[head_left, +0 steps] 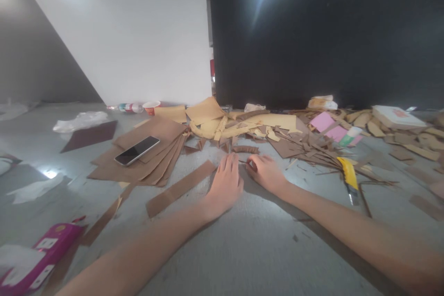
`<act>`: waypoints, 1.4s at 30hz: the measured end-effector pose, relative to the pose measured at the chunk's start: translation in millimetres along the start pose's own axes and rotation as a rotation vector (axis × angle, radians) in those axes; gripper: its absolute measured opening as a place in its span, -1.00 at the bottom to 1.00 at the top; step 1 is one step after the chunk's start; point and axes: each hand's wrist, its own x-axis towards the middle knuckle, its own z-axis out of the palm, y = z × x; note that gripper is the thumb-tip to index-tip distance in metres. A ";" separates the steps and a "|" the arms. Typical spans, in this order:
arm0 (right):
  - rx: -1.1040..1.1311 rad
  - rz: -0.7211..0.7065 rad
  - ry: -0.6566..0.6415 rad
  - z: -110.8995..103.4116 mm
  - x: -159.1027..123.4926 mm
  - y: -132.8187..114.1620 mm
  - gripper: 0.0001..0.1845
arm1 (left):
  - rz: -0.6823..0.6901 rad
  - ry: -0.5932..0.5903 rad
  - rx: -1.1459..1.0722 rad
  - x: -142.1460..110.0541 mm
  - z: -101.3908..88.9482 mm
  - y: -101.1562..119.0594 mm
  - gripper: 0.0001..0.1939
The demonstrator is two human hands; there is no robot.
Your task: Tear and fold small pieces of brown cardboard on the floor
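Observation:
My left hand (225, 184) lies on the grey table, fingers stretched forward and close together, beside the end of a long brown cardboard strip (180, 188). My right hand (266, 172) rests just to its right with the fingers curled, pinching a thin sliver (243, 162) that I cannot make out clearly. A small serrated cardboard piece (245, 149) lies just beyond both hands. A yellow utility knife (348, 177) lies on the table to the right of my right hand, untouched.
A black phone (137, 150) sits on a stack of brown cardboard sheets (145, 159) at the left. Cardboard scraps (305, 141) are heaped across the back, with pink paper (326, 125). A magenta box (41, 259) is near left. White and black boards stand behind.

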 end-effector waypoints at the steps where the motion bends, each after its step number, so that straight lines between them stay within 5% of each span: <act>1: -0.023 -0.036 0.015 -0.9 -0.3 -0.4 -0.94 | 0.011 0.004 0.010 0.0 -0.3 0.4 -0.33; 7: -0.188 -0.200 0.030 -5.6 0.5 -5.4 -0.82 | 0.027 -0.025 0.077 1.5 -5.4 4.5 -0.48; 17: -0.288 -0.275 -0.024 -5.0 -0.9 -7.4 -0.78 | 0.078 -0.080 0.144 0.7 -7.0 4.6 -0.69; 36: 0.016 -0.374 -0.087 -11.1 6.4 13.3 -0.71 | 0.094 -0.105 0.199 0.4 -2.8 3.9 -0.66; 42: 0.191 -0.246 -0.085 -4.0 7.1 14.4 -0.68 | 0.114 -0.142 0.194 1.9 -2.9 3.8 -0.69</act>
